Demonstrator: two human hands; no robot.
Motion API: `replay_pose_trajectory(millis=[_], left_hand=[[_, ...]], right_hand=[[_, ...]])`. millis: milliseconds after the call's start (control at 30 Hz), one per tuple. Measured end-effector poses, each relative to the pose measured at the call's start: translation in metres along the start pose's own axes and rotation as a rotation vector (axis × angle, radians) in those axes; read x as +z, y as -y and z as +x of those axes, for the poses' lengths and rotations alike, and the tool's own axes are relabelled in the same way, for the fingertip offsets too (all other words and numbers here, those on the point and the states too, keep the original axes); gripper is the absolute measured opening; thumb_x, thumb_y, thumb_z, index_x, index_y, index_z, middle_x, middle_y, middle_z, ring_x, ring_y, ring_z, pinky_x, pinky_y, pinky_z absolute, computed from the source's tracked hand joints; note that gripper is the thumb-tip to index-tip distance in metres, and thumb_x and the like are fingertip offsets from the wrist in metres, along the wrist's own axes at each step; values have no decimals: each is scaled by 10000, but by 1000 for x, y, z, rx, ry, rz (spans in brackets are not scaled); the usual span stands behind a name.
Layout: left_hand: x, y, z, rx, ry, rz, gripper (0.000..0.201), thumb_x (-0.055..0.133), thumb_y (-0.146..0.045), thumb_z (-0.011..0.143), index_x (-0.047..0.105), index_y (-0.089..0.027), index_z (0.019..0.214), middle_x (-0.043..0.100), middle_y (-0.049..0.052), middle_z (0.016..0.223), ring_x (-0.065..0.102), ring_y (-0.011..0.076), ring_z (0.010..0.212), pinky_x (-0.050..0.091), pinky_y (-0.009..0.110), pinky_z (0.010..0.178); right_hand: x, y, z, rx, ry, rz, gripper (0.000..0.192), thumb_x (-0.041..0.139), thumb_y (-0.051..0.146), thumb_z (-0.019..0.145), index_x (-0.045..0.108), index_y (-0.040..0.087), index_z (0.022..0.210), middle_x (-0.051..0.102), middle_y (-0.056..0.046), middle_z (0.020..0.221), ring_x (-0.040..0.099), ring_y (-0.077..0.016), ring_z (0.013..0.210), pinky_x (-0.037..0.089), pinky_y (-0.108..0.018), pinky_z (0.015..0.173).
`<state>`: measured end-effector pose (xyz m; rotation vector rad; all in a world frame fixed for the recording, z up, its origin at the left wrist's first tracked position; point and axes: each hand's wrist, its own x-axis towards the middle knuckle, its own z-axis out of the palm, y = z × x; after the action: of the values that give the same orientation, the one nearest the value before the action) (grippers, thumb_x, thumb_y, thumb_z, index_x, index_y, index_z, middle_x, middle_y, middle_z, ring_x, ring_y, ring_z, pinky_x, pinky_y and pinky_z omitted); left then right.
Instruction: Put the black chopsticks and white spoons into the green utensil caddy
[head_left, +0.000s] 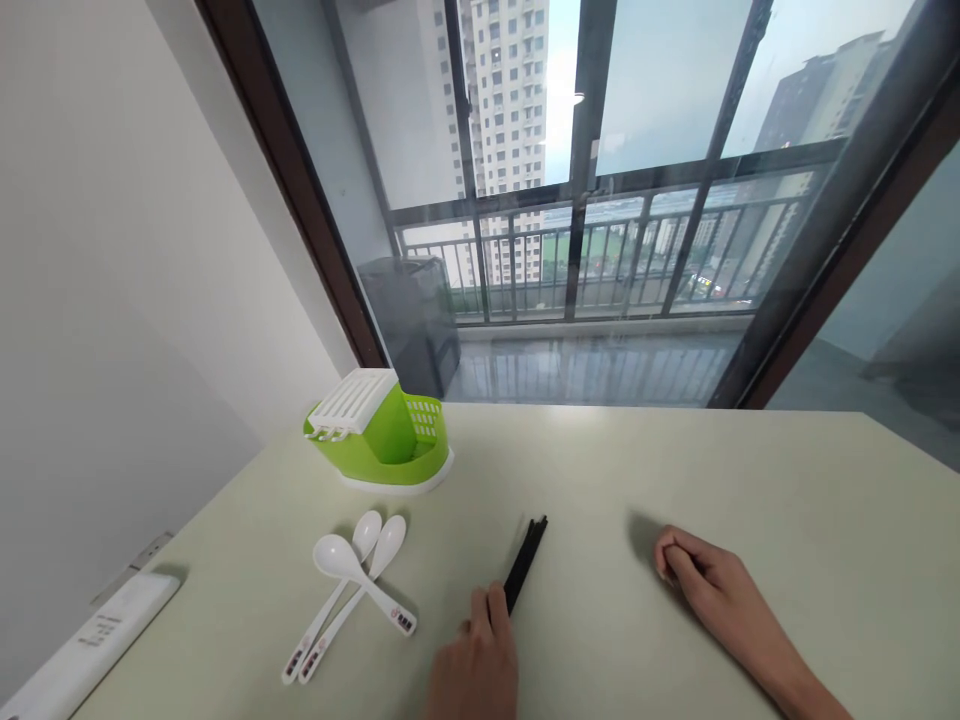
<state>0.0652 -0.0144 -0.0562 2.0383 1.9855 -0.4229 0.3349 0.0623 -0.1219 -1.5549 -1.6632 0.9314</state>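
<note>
The left hand (474,668) is gripping the near end of the chopsticks (526,562), fingers (496,606) curled shut around them. The chopsticks are black, slim and straight, bundled together side by side; how many there are cannot be told. They are lying flat on the worktop (750,500), their far ends pointing away from the person and slightly to the right. Their near ends are hidden under the hand.

The right hand (709,585) is resting on the worktop, well to the right of the chopsticks, fingers curled inward into a loose fist and holding nothing.

Three white spoons (352,590) are lying left of the chopsticks, bowls up and crossing one another, with small dark markings at the handle ends. Two are lying nearly parallel, the third is lying across them.

A green rack (382,435) with a white slotted top and white base is standing beyond the spoons, further from the person than the chopsticks and to their left.

A white remote (90,645) is lying at the worktop's left edge, far left of the chopsticks.

Beyond the worktop, a window (600,200) is showing a balcony railing and tower blocks.
</note>
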Motion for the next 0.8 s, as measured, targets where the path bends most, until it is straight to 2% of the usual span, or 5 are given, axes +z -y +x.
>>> replay_pose_trajectory(millis=[267, 433, 567, 700, 800], left_hand=[[4, -4, -3, 75, 4, -39, 777, 476, 0, 740, 433, -90, 1510, 607, 270, 1324, 717, 315, 1001, 600, 357, 742], [13, 3, -3, 85, -77, -56, 688, 409, -25, 824, 457, -131, 1502, 625, 237, 1309, 697, 303, 1029, 592, 349, 731], [14, 7, -5, 88, -60, -50, 629, 414, -79, 880, 457, -148, 1503, 614, 227, 1328, 670, 328, 1089, 597, 382, 739], [11, 15, -9, 86, -31, -101, 599, 476, -160, 899, 467, -185, 1497, 610, 204, 1358, 629, 343, 1186, 581, 429, 863], [6, 27, -14, 111, -69, -149, 559, 543, -263, 911, 506, -199, 1464, 609, 191, 1376, 604, 349, 1232, 519, 481, 1002]], right_hand=[[-1, 0, -3, 2, -17, -12, 289, 383, 368, 908, 488, 236, 673, 409, 39, 587, 379, -146, 561, 303, -252, 530], [-2, 0, -3, 18, 4, -25, 285, 391, 389, 902, 490, 237, 682, 435, 39, 595, 399, -149, 574, 314, -257, 546], [-2, 2, -4, 37, 6, -29, 290, 388, 395, 899, 488, 238, 677, 424, 44, 596, 382, -146, 569, 305, -260, 544], [-3, 1, -5, 38, 5, -32, 285, 394, 391, 894, 493, 241, 672, 422, 44, 591, 387, -149, 570, 310, -259, 541], [-4, -3, -5, 22, -2, -47, 277, 409, 386, 886, 500, 243, 667, 444, 41, 590, 410, -151, 569, 327, -255, 539]])
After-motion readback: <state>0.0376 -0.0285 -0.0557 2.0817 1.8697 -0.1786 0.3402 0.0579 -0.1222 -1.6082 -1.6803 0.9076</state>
